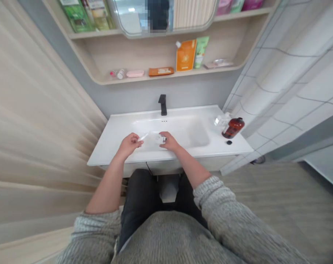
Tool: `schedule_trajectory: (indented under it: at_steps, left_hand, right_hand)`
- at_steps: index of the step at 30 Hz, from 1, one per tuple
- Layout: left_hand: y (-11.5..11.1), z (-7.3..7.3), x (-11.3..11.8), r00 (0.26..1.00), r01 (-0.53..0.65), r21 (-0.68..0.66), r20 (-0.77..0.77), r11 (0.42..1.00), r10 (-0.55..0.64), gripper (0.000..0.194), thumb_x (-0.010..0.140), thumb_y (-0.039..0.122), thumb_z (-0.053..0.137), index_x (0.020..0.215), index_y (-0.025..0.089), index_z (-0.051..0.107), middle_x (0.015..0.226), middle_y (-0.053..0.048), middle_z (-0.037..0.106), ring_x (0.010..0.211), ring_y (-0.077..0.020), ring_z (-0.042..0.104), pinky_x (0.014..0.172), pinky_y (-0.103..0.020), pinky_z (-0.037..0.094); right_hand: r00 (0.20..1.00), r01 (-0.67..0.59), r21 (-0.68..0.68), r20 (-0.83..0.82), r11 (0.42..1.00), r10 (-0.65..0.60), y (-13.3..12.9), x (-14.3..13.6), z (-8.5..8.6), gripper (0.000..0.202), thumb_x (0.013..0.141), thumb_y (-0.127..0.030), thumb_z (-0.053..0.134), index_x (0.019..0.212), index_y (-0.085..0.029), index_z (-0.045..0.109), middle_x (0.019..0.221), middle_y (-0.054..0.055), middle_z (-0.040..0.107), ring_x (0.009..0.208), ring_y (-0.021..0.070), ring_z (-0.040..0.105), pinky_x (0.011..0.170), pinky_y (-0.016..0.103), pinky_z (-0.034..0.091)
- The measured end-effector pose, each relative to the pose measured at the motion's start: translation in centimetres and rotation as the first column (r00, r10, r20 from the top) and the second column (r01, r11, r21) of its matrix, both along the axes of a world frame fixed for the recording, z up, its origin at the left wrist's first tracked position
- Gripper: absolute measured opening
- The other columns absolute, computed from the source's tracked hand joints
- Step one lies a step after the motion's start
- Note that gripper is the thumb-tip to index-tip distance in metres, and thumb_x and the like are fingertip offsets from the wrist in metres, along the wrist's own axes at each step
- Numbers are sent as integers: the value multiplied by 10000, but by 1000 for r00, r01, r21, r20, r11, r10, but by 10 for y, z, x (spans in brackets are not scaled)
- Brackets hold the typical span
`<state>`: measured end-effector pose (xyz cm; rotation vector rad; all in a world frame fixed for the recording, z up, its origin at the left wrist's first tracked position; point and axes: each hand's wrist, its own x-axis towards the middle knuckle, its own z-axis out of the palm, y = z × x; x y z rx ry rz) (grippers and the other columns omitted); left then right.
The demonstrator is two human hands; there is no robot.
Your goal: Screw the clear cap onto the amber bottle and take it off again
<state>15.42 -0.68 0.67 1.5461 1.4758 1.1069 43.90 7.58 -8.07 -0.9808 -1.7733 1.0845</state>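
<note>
Apparently two-handed handling: over sink's [200, 136] near side, left hand [129, 144] pinches slim white piece [143, 137], right hand [169, 141] half-curls round small clear container [159, 139]; next move seemingly calls for steady grips.

Right of the black faucet [163, 105], the white washbasin counter [107, 145] bears a brown bottle [233, 127], a clear container [221, 120] and a black cap [229, 142]. Above the faucet, a shelf [103, 81] carries an orange pouch [185, 55].

clear item [159, 139] partly hidden by right fingers [164, 133], too blurred to name, slim white piece [143, 137] partly covered by left fingers [132, 136], label [226, 129] on brown bottle [234, 127] too small to read, mirror [130, 18] and green package [78, 19] cut off by top edge
</note>
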Motion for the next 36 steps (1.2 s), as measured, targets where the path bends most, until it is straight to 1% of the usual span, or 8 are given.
schedule_trajectory:
  at_steps: [7,14,22,27,29,32,34,36]
  left_hand:
    - [17,20,28,936,16,138,-350,990,34,284,800,470,868,956,245,793,763,-12,730,707,-230,674,703,-352,501]
    - [27,37,33,888,-9,225,-446,974,111,227,841,438,848,959,246,813,750,-18,739,691,-237,666,697,-351,492]
    - [44,29,69,714,240,147,-696,960,-72,189,845,372,832,970,231,827,789,-73,769,769,-294,718,772,-379,555]
    - [50,38,80,574,445,44,-781,895,-247,404,851,227,723,1249,232,794,1239,-78,794,1165,-282,740,1084,-381,553]
    - [51,45,80,573,446,50,-783,894,-242,513,875,301,737,1382,222,730,1353,-93,761,1231,-282,719,1124,-382,536]
    - [52,53,80,528,332,-2,-828,943,-188,410,969,438,661,1282,191,760,1179,-125,796,1123,-309,744,1057,-421,562]
    - [53,55,80,472,387,-65,-843,920,-258,311,976,367,623,1182,200,785,1129,-118,794,1123,-310,741,1059,-428,560]
    - [52,55,81,457,507,-64,-826,860,-330,362,906,276,664,1248,213,765,1263,-108,768,1236,-304,709,1119,-423,538]
  right_hand:
    - [999,-33,54,-23,998,34,0,0,-3,736,609,-231,869,1318,-299,684,1316,77,558,1224,297,627,876,417,661]
    - [999,-41,86,-1,995,41,1,-1,-6,757,607,-208,868,1334,-308,683,1320,74,565,1224,294,614,863,411,663]
    - [996,-63,155,-57,986,72,0,-2,-3,779,635,-276,930,1374,-294,686,1275,76,594,1154,276,634,879,416,674]
    - [996,-20,186,-77,982,35,2,-3,-6,758,637,-301,950,1352,-270,699,1226,75,609,1128,270,644,799,384,683]
    - [995,-16,203,-92,979,36,3,-3,-8,757,656,-306,948,1368,-275,694,1233,73,609,1111,259,652,800,381,686]
    - [994,-31,220,-98,975,54,4,-4,-11,757,671,-306,946,1385,-282,693,1262,79,601,1121,259,654,799,380,690]
    - [993,-41,223,-98,974,64,5,-4,-12,757,663,-305,950,1376,-276,699,1260,81,599,1135,267,650,787,378,691]
    - [992,-42,216,-105,976,66,4,-3,-12,763,651,-311,961,1367,-270,700,1254,81,600,1134,270,648,780,378,691]
